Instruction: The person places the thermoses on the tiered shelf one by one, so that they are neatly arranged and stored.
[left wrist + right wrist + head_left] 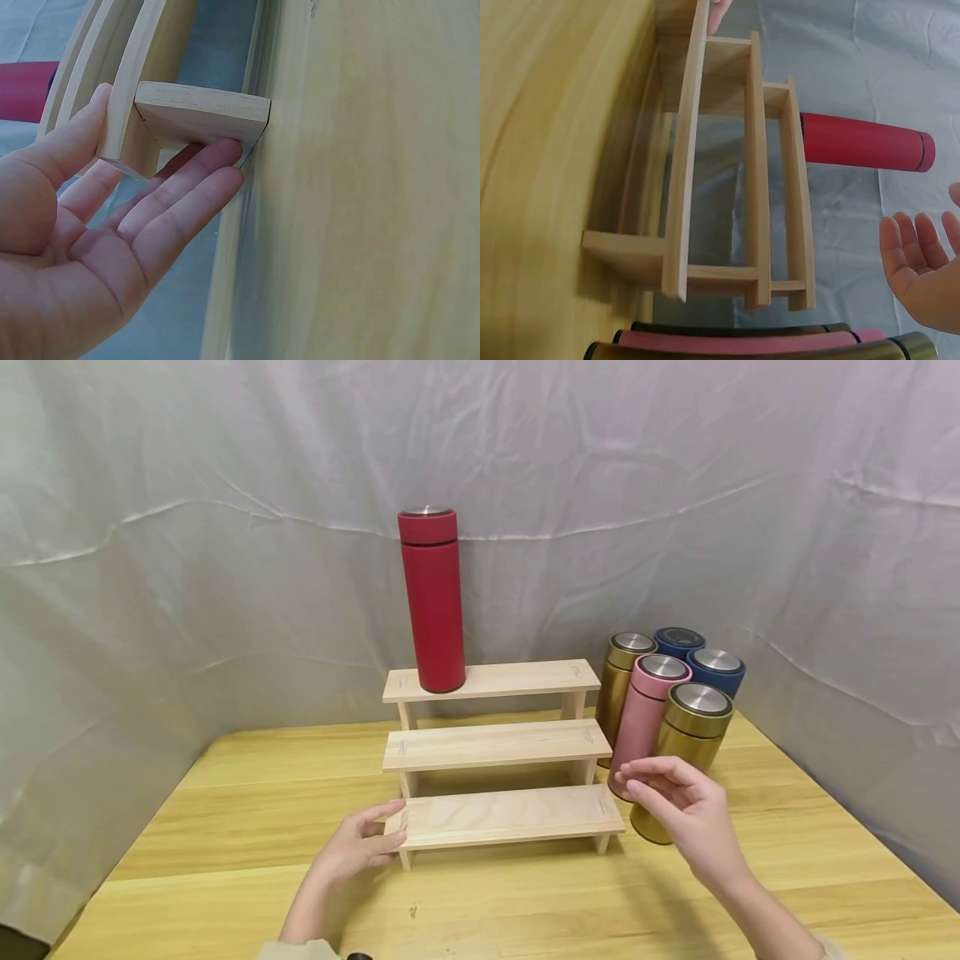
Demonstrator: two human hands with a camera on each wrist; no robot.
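The stand [495, 745], three wooden steps, stood on the table [225, 827] toward the middle of its back edge. On the top step [525, 679], near that step's left end, the red flask [433, 610] stood upright.

The left grip [348, 843] was grasping the left end of the lowest step [510, 818], thumb at the board, other fingers by the outer face of the leg [187, 124].

The right grip [690, 818] was released, fingers loosely bent, in the air just in front of the pink flask [647, 714] and the near gold flask [693, 739], apart from both.

These two stood upright beyond the stand's right end, toward the table's back right corner, grouped with the far gold flask [617, 693] and two blue flasks [717, 672], which were nearest that corner. Whether the flasks touched one another could not be told.

Grey cloth [300, 460] hung behind the table's back edge. A small dark mark [412, 911] showed on the table, in front of the stand's left end.
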